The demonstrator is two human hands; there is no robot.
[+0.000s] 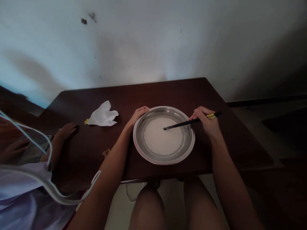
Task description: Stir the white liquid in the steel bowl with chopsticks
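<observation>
Noted left hand point(141, 112) and right hand point(208, 124) bare, likewise left forearm point(110, 172) and right forearm point(229, 172); recorded both as slim at the wrist, broadening toward the elbow. Below near edge of table point(168, 91), saw bare left leg point(147, 206) and right leg point(201, 204), smoothly rounded, dimly lit. Logged smooth white cable point(62, 200), looped by left forearm; could not tell whether worn. Found fingernails too small to make out.

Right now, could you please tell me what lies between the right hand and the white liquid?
In the head view, black chopsticks run from the right hand over the metal bowl's rim to the white liquid.
</observation>
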